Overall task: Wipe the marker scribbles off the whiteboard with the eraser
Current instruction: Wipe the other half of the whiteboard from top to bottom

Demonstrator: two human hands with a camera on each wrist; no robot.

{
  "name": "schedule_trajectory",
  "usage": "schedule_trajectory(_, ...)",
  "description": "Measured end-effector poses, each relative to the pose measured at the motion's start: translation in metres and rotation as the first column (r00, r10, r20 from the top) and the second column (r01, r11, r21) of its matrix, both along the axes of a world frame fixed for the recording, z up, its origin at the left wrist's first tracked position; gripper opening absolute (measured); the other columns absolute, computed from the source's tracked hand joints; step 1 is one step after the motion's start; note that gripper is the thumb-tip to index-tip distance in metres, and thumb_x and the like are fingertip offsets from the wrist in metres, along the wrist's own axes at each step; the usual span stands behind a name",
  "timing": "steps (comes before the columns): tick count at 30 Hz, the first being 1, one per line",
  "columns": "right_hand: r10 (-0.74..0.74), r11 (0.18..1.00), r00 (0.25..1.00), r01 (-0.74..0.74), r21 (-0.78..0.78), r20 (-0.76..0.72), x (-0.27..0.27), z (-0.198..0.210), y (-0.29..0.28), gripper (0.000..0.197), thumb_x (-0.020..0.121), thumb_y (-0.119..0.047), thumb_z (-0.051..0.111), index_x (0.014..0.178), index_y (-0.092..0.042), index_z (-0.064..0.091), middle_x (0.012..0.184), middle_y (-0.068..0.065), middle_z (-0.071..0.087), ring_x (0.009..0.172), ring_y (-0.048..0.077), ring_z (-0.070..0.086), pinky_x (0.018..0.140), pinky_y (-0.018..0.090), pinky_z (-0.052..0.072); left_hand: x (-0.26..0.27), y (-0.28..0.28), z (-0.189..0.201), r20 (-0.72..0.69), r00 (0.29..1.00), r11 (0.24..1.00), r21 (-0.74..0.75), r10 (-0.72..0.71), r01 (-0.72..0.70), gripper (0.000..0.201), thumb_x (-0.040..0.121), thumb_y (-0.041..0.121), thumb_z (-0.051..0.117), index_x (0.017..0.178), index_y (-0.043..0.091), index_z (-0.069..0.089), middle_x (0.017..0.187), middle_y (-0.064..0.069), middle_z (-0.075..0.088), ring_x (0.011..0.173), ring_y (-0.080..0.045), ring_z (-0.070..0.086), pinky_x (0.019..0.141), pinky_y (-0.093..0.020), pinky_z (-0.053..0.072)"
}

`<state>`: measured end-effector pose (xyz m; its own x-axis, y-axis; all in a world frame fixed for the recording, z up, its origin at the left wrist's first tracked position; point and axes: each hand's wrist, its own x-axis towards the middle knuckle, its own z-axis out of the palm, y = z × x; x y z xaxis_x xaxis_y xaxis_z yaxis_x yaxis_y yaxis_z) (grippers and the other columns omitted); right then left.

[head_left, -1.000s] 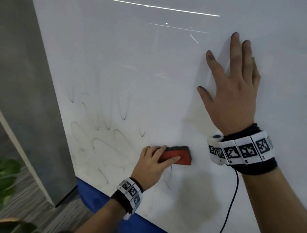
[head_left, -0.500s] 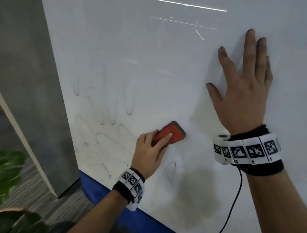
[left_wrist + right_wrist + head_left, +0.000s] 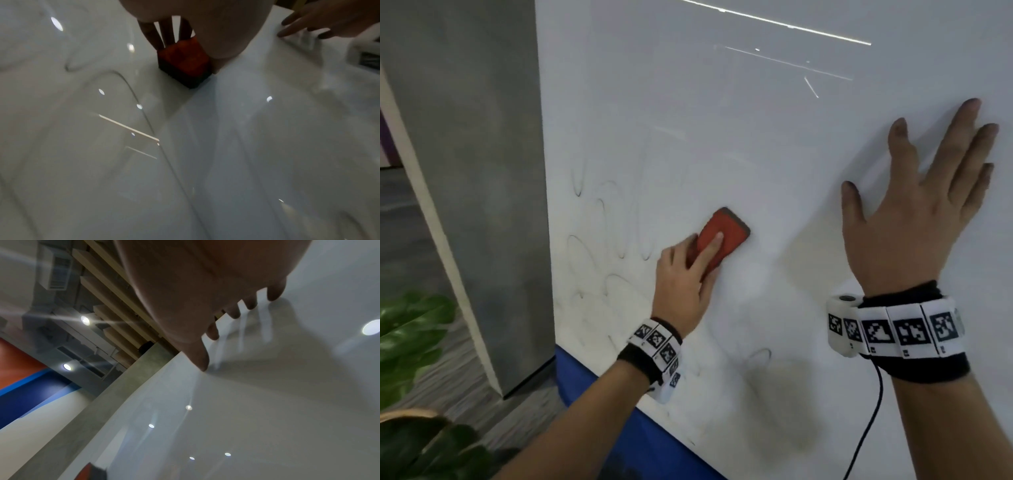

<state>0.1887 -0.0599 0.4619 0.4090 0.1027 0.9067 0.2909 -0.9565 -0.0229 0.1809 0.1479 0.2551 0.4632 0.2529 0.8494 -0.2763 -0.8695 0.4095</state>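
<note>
A white whiteboard fills the head view, with faint black looping marker scribbles on its lower left part and one small loop lower down. My left hand grips a red eraser with a dark felt base and presses it flat against the board, tilted up to the right. In the left wrist view the eraser sits under my fingers beside a curved marker line. My right hand lies flat on the board with fingers spread, right of the eraser.
A grey pillar stands left of the board's edge. A blue strip runs under the board's lower edge. Green plant leaves sit at the lower left. A black cable hangs from my right wrist band.
My left hand slid the eraser up the board and turned it from level to tilted. The view shifted, so the right hand now appears further right.
</note>
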Motion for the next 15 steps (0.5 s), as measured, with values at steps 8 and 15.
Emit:
schedule_trajectory(8, -0.042, 0.999, 0.999, 0.042, -0.007, -0.013, -0.004, -0.006, 0.018, 0.069, 0.095, -0.042, 0.056, 0.157, -0.029, 0.029, 0.168, 0.023, 0.006, 0.153, 0.049, 0.005, 0.125, 0.058, 0.007, 0.012, 0.018, 0.052, 0.033, 0.991, 0.956, -0.269, 0.129, -0.116, 0.060, 0.103, 0.027, 0.057, 0.158, 0.026, 0.035, 0.129, -0.015, 0.050, 0.104, -0.029, 0.046, 0.096, -0.042, 0.046)
schedule_trajectory(15, 0.037, 0.953, 0.996, -0.061, -0.295, -0.086, 0.006, -0.039, 0.067, 0.078, 0.089, -0.034, 0.069, 0.157, -0.030, 0.032, 0.170, 0.016, 0.002, 0.154, 0.046, 0.001, 0.125, 0.058, 0.002, 0.037, 0.122, 0.061, -0.169, 0.953, 0.743, -0.597, 0.252, -0.302, 0.065, 0.104, 0.032, 0.053, 0.162, 0.029, 0.025, 0.133, -0.020, 0.047, 0.111, -0.042, 0.053, 0.102, -0.046, 0.043)
